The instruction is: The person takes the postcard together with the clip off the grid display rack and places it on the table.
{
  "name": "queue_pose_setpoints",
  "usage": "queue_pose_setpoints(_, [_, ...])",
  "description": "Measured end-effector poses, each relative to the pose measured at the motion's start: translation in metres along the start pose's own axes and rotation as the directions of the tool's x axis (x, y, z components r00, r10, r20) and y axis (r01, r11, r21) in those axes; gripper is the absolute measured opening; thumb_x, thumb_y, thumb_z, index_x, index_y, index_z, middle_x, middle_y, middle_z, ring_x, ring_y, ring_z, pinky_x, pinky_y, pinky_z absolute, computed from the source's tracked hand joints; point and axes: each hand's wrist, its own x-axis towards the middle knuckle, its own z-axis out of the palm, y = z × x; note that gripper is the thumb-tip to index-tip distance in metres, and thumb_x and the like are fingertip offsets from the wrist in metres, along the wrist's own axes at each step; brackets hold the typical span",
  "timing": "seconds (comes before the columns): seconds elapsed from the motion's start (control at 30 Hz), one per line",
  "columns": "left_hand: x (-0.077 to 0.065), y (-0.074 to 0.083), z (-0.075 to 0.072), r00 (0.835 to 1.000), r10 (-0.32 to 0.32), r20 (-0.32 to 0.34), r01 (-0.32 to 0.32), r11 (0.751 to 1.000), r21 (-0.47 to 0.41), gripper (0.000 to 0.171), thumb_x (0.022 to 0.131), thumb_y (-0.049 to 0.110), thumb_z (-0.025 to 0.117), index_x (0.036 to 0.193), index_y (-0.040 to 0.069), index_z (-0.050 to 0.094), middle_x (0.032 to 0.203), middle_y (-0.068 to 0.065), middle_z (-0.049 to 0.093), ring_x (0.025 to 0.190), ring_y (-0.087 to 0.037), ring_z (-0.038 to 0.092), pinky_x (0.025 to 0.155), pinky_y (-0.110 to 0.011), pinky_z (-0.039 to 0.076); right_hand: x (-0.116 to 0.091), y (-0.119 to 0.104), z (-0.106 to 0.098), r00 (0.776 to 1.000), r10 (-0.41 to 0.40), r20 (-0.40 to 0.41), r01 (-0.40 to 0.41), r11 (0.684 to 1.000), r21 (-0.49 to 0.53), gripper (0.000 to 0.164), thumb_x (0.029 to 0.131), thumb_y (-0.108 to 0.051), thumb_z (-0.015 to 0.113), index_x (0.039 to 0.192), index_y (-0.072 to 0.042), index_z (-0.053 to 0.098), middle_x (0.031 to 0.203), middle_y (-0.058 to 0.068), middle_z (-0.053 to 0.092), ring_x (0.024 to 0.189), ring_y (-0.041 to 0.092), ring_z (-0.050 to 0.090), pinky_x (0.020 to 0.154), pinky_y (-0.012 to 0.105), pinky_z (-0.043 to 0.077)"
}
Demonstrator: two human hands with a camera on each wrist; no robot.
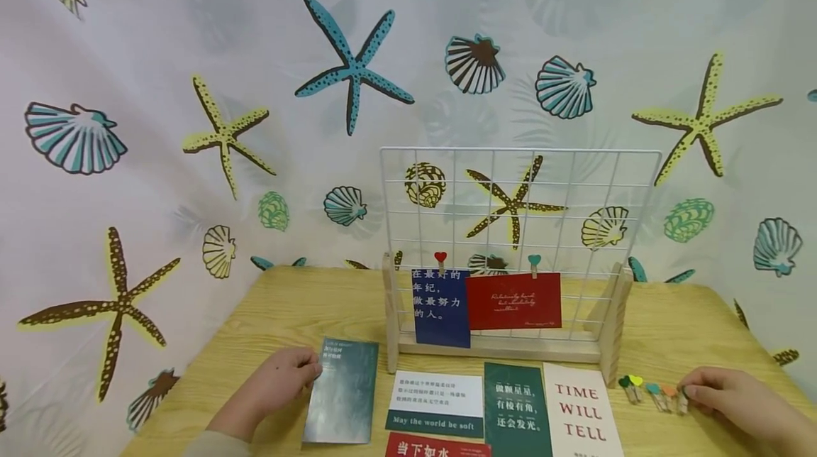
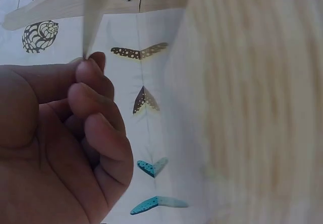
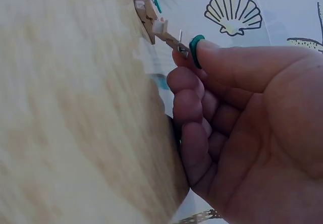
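My left hand point(image 1: 290, 380) pinches the left edge of a grey-teal card point(image 1: 345, 393) with small white print. In the left wrist view that card point(image 2: 96, 22) shows nearly edge-on between thumb and index finger. Over on the right, my right hand point(image 1: 727, 397) pinches a small wooden clothespin point(image 1: 682, 402). Its dark green heart point(image 3: 196, 51) lies under the thumb in the right wrist view, with the pin's wooden end pointing away from the hand. Beside it on the table lie several more heart clothespins point(image 1: 657, 394) in green, yellow, teal and orange.
A white wire grid point(image 1: 520, 230) stands in a wooden base point(image 1: 498, 348). Heart pins hold a blue card point(image 1: 440, 326) and a red card point(image 1: 513, 301) on it. In front lie a white-and-green card point(image 1: 437, 404), a green card point(image 1: 517, 407), a cream card point(image 1: 581, 411) and another red card point(image 1: 437, 446).
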Motion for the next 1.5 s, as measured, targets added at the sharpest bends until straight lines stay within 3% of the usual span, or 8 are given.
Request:
queue_pose_setpoints(0.23, [-0.002,-0.003,-0.003,0.998,-0.043,0.054,0.043,0.999,-0.005,0.028,0.104,0.009,0.051,0.078,0.003,0.058,0.063,-0.003,0.052,0.049,-0.014,0.032,0.052,-0.030,0.034,0.003,-0.004,0.001,1.000,-0.024,-0.003,0.024,0.999,-0.036,0.025,0.105,-0.014,0.053,0.113,0.005,0.065,0.082,0.005,0.053,0.068,0.017,0.046,0.061,0.029,0.041])
queue_pose_setpoints(0.63, [0.000,-0.004,0.000,0.981,-0.077,0.180,0.086,0.995,-0.044,0.027,0.105,0.010,0.051,0.080,0.002,0.058,0.069,-0.008,0.058,0.051,-0.016,0.041,0.055,-0.031,0.036,0.006,-0.011,0.005,0.997,0.047,-0.055,-0.051,0.995,-0.084,0.023,0.104,-0.016,0.054,0.110,0.002,0.068,0.077,0.003,0.053,0.065,0.018,0.046,0.060,0.030,0.040])
queue_pose_setpoints(0.83, [0.004,-0.005,0.006,0.978,-0.072,0.197,0.079,0.996,-0.029,0.030,0.105,0.011,0.052,0.076,0.006,0.055,0.068,-0.006,0.056,0.050,-0.015,0.038,0.054,-0.031,0.036,0.006,-0.009,0.002,0.997,0.054,-0.061,-0.061,0.992,-0.108,0.022,0.105,-0.015,0.051,0.105,0.000,0.069,0.074,0.003,0.053,0.063,0.019,0.047,0.060,0.033,0.041])
queue_pose_setpoints(1.03, [0.006,-0.006,0.010,0.979,-0.107,0.175,0.105,0.994,0.018,0.028,0.105,0.013,0.054,0.079,0.004,0.059,0.070,-0.007,0.058,0.051,-0.016,0.039,0.053,-0.031,0.036,0.008,-0.007,0.004,0.991,0.087,-0.101,-0.102,0.983,-0.152,0.020,0.104,-0.015,0.053,0.103,-0.002,0.068,0.076,0.004,0.054,0.067,0.022,0.049,0.063,0.035,0.042])
queue_pose_setpoints(1.5, [0.001,0.002,0.010,0.989,-0.129,0.077,0.116,0.983,0.145,0.025,0.100,0.020,0.062,0.079,0.007,0.061,0.065,-0.006,0.056,0.053,-0.017,0.046,0.053,-0.033,0.039,0.008,-0.007,0.008,0.986,0.118,-0.118,-0.131,0.986,-0.103,0.024,0.104,-0.013,0.052,0.113,0.004,0.066,0.083,0.004,0.058,0.067,0.023,0.050,0.061,0.035,0.044])
